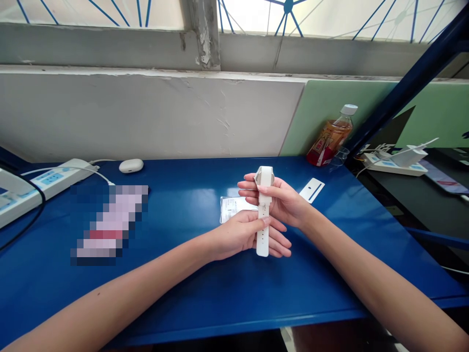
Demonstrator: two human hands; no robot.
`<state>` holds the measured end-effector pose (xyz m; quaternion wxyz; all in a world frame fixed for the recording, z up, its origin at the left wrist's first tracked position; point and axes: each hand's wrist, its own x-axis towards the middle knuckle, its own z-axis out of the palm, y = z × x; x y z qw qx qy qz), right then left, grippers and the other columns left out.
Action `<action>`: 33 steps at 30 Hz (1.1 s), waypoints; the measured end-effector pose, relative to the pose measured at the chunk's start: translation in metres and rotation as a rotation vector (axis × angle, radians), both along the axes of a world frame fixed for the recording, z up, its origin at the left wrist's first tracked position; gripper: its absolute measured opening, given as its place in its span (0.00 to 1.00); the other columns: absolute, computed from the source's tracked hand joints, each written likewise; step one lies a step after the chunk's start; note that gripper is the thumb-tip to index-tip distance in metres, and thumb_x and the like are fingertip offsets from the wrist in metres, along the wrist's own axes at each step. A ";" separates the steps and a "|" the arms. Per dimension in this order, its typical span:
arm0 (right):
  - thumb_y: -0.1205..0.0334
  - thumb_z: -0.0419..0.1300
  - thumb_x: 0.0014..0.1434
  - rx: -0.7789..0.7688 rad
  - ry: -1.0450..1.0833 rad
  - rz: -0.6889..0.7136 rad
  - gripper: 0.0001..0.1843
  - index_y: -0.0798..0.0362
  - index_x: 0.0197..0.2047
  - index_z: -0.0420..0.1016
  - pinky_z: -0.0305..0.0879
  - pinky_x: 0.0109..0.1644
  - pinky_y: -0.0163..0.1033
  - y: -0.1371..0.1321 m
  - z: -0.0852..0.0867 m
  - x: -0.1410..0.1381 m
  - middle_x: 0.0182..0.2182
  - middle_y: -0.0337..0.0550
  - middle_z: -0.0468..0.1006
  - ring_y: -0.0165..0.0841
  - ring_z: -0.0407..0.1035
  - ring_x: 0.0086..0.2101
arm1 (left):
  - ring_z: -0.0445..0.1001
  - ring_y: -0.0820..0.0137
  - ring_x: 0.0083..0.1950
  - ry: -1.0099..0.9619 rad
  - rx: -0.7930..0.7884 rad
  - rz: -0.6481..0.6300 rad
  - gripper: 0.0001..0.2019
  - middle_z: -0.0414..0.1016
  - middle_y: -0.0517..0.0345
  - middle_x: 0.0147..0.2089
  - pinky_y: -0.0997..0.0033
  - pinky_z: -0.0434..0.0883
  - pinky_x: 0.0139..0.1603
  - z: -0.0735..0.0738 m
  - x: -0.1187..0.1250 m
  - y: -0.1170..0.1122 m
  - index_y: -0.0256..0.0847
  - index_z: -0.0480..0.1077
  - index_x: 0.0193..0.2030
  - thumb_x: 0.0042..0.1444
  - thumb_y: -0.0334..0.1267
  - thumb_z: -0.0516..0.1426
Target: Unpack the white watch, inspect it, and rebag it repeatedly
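Observation:
A wristwatch (263, 234) with a white strap is held upright above the blue table (176, 303), its strap fastened at a buckle and the punched end hanging down. My right hand (287, 198) grips it near the top, thumb across the strap and fingers behind the watch case. Lower down, my left hand (238, 232) pinches the strap's punched end with its thumb, the fingers stretched out behind it. The watch face is turned away from me. Behind my hands lies a clear packet (229, 209) with a printed white label, partly hidden.
A white card (311, 190) with a dark slot lies beyond my right wrist. At the back right leans a drink bottle (330, 134) near a blue metal post (406, 73). To the left are a white earbud case (131, 165), a blurred-out phone (117, 210) and a power strip (51, 178) with cables.

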<state>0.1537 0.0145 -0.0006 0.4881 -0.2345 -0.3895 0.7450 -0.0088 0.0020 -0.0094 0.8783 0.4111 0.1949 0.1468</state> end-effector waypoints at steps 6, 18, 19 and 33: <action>0.67 0.67 0.57 0.021 -0.050 -0.008 0.17 0.50 0.51 0.77 0.75 0.52 0.39 0.000 -0.003 0.001 0.47 0.44 0.84 0.36 0.79 0.47 | 0.82 0.57 0.43 -0.006 -0.005 0.006 0.14 0.81 0.38 0.42 0.56 0.74 0.50 -0.003 0.001 -0.001 0.30 0.73 0.46 0.66 0.43 0.58; 0.48 0.51 0.67 -0.062 0.006 0.093 0.25 0.54 0.57 0.74 0.70 0.57 0.45 -0.002 0.013 0.006 0.53 0.49 0.80 0.39 0.76 0.50 | 0.82 0.57 0.46 -0.015 0.010 0.011 0.13 0.80 0.37 0.45 0.56 0.73 0.52 0.000 0.000 -0.002 0.30 0.74 0.47 0.67 0.41 0.57; 0.46 0.50 0.67 -0.062 -0.001 0.091 0.26 0.55 0.56 0.75 0.69 0.58 0.46 -0.002 0.014 0.006 0.54 0.50 0.79 0.39 0.76 0.51 | 0.81 0.57 0.46 -0.019 0.011 0.008 0.13 0.80 0.37 0.45 0.56 0.73 0.52 0.000 0.000 -0.002 0.30 0.74 0.47 0.67 0.41 0.57; 0.43 0.48 0.68 -0.047 -0.047 0.075 0.28 0.55 0.53 0.77 0.66 0.62 0.47 0.000 0.013 0.007 0.54 0.49 0.80 0.40 0.74 0.53 | 0.81 0.56 0.48 -0.048 -0.019 0.013 0.12 0.80 0.36 0.47 0.56 0.73 0.53 -0.002 0.001 -0.001 0.30 0.73 0.50 0.68 0.37 0.55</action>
